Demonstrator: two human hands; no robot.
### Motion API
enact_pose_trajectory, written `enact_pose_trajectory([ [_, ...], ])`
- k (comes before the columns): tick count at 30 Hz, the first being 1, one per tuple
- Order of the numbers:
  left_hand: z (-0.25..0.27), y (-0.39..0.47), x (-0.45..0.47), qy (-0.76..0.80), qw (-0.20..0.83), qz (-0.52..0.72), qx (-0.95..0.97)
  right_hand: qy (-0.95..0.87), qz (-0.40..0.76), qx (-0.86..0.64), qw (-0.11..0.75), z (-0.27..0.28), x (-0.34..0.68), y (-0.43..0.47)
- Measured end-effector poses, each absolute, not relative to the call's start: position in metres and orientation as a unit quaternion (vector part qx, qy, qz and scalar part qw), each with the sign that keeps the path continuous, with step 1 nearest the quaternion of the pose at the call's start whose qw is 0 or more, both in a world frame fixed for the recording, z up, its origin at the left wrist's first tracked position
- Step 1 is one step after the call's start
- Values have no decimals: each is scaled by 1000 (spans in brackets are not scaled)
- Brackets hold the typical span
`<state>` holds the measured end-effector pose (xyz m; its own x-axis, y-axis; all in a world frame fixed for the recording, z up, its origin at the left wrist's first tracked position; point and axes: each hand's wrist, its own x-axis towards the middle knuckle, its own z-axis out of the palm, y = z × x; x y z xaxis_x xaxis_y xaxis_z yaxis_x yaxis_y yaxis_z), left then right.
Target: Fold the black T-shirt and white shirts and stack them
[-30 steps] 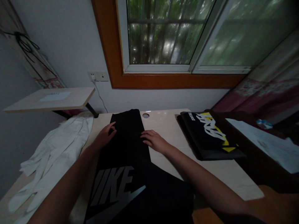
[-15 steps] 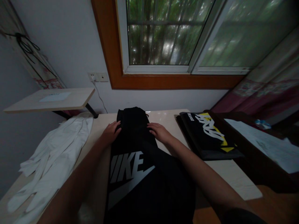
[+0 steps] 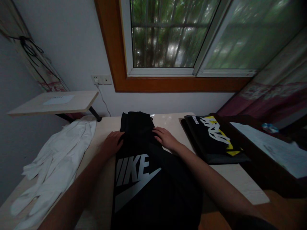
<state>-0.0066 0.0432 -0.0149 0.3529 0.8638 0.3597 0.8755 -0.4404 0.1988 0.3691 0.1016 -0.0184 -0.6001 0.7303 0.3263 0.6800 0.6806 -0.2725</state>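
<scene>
Black garment (image 3: 155, 195) runs lengthwise up lower centre, between left hand (image 3: 112, 142) and right hand (image 3: 167, 139), each grip half-curled at its edge, pinch unclear.

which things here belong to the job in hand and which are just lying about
In hand:
black garment with NIKE print
left hand at its left edge
right hand at its right edge
table under it

Seemingly just lying about:
white cloth, left
folded dark clothes, right
paper on the raised shelf
</scene>
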Motion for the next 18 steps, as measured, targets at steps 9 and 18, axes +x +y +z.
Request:
enact_pose_trajectory([
  [9,-1,29,-5,-513,-23,-232,-826,-905,42,-383,181,6,378,71],
  [18,11,17,-2,-515,-134,-208,-821,-910,76,-367,179,31,376,42],
])
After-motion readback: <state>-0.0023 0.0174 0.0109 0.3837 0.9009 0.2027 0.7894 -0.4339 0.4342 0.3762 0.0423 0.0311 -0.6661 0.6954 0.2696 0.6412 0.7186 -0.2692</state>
